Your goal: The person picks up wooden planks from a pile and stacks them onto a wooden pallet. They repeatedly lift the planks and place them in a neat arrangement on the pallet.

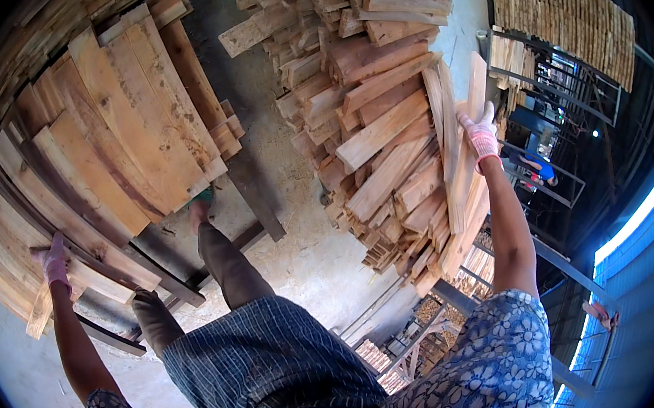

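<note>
Well, with twelve o'clock straight ahead of the worker, the left hand [54, 262] is out at nine, gloved in pale pink, its forearm reaching forward from a floral sleeve. It touches the edge of the stacked boards [121, 106], which spread from nine round to eleven; I can't tell whether its fingers close on one. A short plank [40, 310] sticks out just below that wrist, around eight. Between the arms, a dark striped wrap [271, 359] covers the lap, around seven, and the trousered legs [230, 264] point toward the stack. Next comes a heaped woodpile [383, 135], from twelve to one, its split pieces lying at various angles. Against its right side, at two, the right hand [481, 132] lies over a long pale plank [476, 79], fingers parted, the arm stretched forward and nearly straight; I can't tell how tightly it grips. Beyond, at three, is a person in blue [544, 170], well apart.
</note>
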`<state>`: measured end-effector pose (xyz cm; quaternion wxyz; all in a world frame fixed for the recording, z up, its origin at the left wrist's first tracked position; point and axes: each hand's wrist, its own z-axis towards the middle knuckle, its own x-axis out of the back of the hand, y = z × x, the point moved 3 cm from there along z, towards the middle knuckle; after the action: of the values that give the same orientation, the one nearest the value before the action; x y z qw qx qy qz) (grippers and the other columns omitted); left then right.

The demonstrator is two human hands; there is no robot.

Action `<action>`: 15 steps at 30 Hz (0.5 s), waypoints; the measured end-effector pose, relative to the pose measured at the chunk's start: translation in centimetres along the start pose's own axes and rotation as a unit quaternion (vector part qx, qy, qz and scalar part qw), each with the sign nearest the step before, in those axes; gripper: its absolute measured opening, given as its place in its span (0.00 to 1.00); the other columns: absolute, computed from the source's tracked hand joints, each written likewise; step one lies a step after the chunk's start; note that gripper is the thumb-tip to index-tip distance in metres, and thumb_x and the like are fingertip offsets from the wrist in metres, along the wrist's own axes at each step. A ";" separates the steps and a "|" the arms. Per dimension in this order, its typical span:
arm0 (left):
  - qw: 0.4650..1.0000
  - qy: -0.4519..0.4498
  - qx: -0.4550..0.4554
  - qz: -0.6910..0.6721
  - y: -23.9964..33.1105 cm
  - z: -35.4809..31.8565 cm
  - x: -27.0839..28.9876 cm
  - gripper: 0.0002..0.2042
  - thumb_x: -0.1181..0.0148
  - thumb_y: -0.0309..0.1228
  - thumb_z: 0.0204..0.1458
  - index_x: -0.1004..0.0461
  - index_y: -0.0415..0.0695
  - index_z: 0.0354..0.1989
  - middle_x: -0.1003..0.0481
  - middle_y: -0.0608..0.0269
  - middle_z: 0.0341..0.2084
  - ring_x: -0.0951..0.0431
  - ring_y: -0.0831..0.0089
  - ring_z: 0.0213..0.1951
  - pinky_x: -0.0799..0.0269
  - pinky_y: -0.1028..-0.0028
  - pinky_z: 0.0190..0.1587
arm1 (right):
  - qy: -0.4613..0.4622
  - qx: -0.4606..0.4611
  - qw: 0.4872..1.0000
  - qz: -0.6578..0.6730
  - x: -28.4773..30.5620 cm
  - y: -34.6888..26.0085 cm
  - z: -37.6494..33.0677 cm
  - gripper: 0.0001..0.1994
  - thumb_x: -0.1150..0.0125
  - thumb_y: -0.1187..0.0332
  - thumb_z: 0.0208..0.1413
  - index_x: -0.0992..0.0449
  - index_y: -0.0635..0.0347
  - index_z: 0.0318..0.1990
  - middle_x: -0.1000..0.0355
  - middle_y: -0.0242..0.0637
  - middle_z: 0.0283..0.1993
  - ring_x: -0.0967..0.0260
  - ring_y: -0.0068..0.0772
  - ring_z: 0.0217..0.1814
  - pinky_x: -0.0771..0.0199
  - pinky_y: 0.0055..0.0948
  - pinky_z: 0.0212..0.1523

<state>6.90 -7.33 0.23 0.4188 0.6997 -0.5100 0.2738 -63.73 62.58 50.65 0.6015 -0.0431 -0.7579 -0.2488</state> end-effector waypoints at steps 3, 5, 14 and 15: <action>0.999 -0.035 0.008 -0.031 1.6 -1.7 -1.0 0.56 0.24 0.55 0.42 0.53 0.40 0.72 0.26 0.52 0.50 0.23 0.66 0.41 0.24 0.67 0.39 | -0.052 -0.008 0.990 -0.132 -8.2 4.8 4.9 0.51 0.31 0.47 0.54 0.57 0.44 0.79 0.40 0.56 0.74 0.38 0.50 0.73 0.38 0.45 0.71; 0.987 -0.098 0.105 0.074 1.6 -1.7 1.8 0.51 0.24 0.55 0.44 0.45 0.39 0.70 0.26 0.54 0.53 0.24 0.68 0.43 0.22 0.66 0.43 | 0.002 -0.060 0.951 -0.304 -11.7 1.3 2.7 0.45 0.35 0.49 0.56 0.51 0.43 0.78 0.34 0.53 0.70 0.33 0.49 0.70 0.34 0.48 0.68; 0.988 -0.084 0.127 -0.029 8.6 -7.8 3.1 0.52 0.22 0.47 0.42 0.51 0.39 0.70 0.26 0.51 0.52 0.24 0.64 0.44 0.25 0.66 0.47 | -0.082 0.148 0.985 -0.018 -11.6 7.3 -6.3 0.45 0.38 0.60 0.54 0.52 0.60 0.77 0.25 0.59 0.51 0.24 0.59 0.49 0.24 0.50 0.52; 0.988 -0.073 0.129 -0.036 9.0 -8.2 3.4 0.52 0.22 0.46 0.42 0.51 0.38 0.70 0.26 0.50 0.53 0.25 0.63 0.47 0.26 0.66 0.50 | -0.105 0.139 0.984 0.032 -11.7 7.7 -10.3 0.46 0.39 0.59 0.54 0.54 0.59 0.78 0.27 0.61 0.54 0.26 0.58 0.47 0.24 0.51 0.51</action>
<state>-0.06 -3.03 9.87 0.2966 0.7836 -0.4742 0.2704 -48.55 67.65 43.85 0.5267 -0.0095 -0.8421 -0.1156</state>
